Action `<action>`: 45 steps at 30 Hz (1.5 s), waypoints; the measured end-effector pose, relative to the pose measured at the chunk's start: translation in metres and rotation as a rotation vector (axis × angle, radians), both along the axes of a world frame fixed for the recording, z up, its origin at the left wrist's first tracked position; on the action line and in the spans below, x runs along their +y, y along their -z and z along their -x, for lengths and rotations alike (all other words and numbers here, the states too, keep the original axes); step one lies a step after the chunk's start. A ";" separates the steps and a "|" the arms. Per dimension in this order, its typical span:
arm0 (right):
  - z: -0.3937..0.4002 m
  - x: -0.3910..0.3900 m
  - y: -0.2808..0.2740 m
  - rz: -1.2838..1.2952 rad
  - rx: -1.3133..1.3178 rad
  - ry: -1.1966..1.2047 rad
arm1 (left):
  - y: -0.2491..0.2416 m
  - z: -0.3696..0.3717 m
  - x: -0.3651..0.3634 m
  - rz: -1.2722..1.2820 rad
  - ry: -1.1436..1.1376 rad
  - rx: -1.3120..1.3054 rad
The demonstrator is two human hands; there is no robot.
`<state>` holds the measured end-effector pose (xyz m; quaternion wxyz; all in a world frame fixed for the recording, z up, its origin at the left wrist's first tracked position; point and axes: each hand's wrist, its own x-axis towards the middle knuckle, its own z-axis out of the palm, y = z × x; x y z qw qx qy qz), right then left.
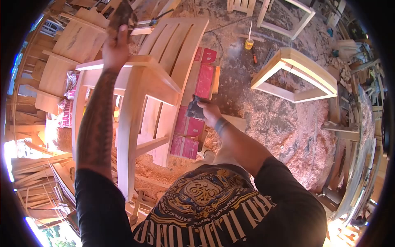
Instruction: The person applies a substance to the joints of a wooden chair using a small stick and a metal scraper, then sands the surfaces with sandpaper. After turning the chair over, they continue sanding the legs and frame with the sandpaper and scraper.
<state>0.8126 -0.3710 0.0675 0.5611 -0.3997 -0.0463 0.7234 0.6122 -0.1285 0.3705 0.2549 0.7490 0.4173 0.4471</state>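
My left hand [116, 50] is raised over the far corner of a pale wooden furniture frame [131, 103], closed around a dark brown flat piece [122, 19] that looks like worn sandpaper. My right hand [210, 112] is lower and to the right, gripping a dark folded sheet [195, 108], also like sandpaper. That sheet is held above pink-red boxes [205, 80]. Behind the frame leans a slatted wooden panel [175, 41]. The frame has legs, a curved top rail and a lower crosspiece; my left forearm hides part of it.
On the floor to the right lies a four-sided wooden frame [296, 78], with another wooden frame [284, 18] farther back. A yellow glue container [249, 43] stands near an orange-handled tool [254, 57]. Wood shavings [296, 140] cover the floor. Stacked boards [37, 181] line the left side.
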 end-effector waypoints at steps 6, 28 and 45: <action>0.019 0.045 0.046 0.080 -0.030 -0.037 | -0.012 0.001 -0.004 0.080 -0.201 0.263; 0.045 0.065 0.017 -0.078 -0.250 -0.013 | -0.013 -0.012 -0.019 0.126 -0.117 0.115; 0.023 0.050 -0.092 -0.448 -0.624 -0.154 | -0.004 -0.009 -0.010 0.049 0.054 0.026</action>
